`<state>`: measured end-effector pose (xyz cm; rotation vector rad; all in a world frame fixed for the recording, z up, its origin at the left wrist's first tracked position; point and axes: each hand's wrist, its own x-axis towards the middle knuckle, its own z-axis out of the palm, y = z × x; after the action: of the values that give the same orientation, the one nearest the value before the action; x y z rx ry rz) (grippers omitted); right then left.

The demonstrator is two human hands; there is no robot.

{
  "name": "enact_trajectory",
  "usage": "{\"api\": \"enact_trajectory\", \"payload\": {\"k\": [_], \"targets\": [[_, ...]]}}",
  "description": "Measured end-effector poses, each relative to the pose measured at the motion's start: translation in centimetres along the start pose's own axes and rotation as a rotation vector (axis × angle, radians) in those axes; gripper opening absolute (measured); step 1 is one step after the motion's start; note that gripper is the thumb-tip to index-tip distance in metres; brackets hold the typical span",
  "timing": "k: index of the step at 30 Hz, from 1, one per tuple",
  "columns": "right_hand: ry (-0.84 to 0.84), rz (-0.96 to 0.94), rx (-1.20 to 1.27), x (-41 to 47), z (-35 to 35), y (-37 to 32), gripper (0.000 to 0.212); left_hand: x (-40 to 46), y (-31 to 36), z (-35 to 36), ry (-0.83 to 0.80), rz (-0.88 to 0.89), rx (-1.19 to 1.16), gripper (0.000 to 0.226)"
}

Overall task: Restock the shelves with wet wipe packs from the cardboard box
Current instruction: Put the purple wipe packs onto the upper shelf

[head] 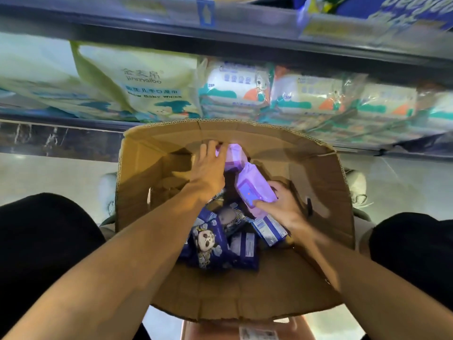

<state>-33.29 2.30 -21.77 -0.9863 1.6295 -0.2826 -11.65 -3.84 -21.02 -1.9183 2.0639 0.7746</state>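
Both hands are down inside the open corrugated cardboard box [318, 182]; the left hand [208, 173] grips a soft, glossy lilac wet wipe pack [234, 155] at the far wall, fingers curled over its left edge. Just right of it and nearer the body, the right hand [284, 204] grasps a second lilac pack [255, 186] — pillow-shaped, tilted, thumb on its near end. Below both wrists lie crinkly dark-blue packs [210, 244] printed with a cartoon figure. Beyond the hands, the shelf [245, 28] holds plastic-wrapped white and green wipe bundles [306, 96].
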Motion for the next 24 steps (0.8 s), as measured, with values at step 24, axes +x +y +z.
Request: {"api": "enact_trajectory", "payload": {"k": [24], "targets": [[-0.177,-0.033,-0.312,-5.2,-6.8,-7.4,0.045,-5.5,0.7,-11.5,-0.045,0.001,-0.073,0.056]]}}
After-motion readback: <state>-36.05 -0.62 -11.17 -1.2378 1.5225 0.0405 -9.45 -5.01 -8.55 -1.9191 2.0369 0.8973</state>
